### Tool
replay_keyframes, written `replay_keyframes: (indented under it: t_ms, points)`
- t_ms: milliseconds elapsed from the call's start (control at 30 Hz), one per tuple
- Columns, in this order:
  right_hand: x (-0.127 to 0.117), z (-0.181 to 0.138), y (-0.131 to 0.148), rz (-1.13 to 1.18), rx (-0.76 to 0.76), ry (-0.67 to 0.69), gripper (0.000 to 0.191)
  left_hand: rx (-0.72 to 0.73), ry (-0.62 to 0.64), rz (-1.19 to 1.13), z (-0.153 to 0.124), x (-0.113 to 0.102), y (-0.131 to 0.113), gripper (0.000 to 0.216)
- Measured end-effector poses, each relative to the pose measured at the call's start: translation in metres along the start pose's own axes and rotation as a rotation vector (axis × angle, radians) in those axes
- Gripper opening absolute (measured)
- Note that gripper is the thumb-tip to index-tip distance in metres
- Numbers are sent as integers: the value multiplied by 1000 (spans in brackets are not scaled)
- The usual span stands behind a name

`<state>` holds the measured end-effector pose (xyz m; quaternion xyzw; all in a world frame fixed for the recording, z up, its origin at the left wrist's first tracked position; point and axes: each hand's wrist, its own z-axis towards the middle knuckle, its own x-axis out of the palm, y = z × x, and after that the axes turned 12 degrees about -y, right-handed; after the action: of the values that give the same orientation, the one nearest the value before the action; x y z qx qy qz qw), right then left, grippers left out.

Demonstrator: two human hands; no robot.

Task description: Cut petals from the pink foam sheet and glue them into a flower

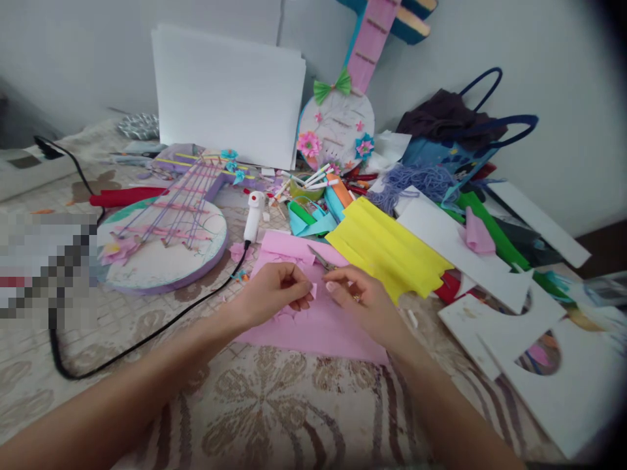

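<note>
"What stands beyond the right grip (361, 299)?"
"A plain, pale grey wall (482, 39), softly lit."
"And beneath the grip?"
"A surface (343, 424) covered with a beige cloth (262, 401) patterned with brown flowers."

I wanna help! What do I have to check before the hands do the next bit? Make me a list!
1. Left hand has the small pink piece pinched: ok.
2. Right hand has a firm hold on the scissors: cannot tell; the hand hides their handles.
3. Scissor blades are apart from the left hand: ok.
4. Big pink paper lies beneath both hands: ok.
5. Black cord stays off the big pink paper: ok, it runs to the left of it.
6. White glue gun is cool: cannot tell, so better not touch it.
</note>
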<state>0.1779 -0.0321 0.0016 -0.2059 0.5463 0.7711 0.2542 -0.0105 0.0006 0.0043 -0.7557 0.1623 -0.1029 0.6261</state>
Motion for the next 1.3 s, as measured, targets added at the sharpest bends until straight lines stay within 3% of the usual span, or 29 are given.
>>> replay_keyframes:
  t_ms: [100, 267, 400, 567, 700, 1033, 1300]
  points:
    - [8, -3, 4, 198, 87, 102, 8, 36, 31, 65, -1, 1, 2, 14]
    - [15, -3, 1, 304, 152, 84, 7, -34, 73, -27, 1, 1, 5, 18]
    - [16, -3, 0, 329, 181, 20, 6, -76, -3, -86, 4, -1, 4, 25]
    - [18, -4, 1, 364, 211, 3, 5, -25, 56, -34, 5, 0, 8, 21]
    - [18, -4, 2, 389, 235, 44, 5, 2, 28, 14, 5, 0, 9, 17]
    - [13, -1, 1, 398, 291, 184, 8, -62, 109, 17, 5, -4, 5, 11]
    - [15, -3, 1, 409, 314, 190, 5, -86, 102, -26, 6, -2, 6, 12]
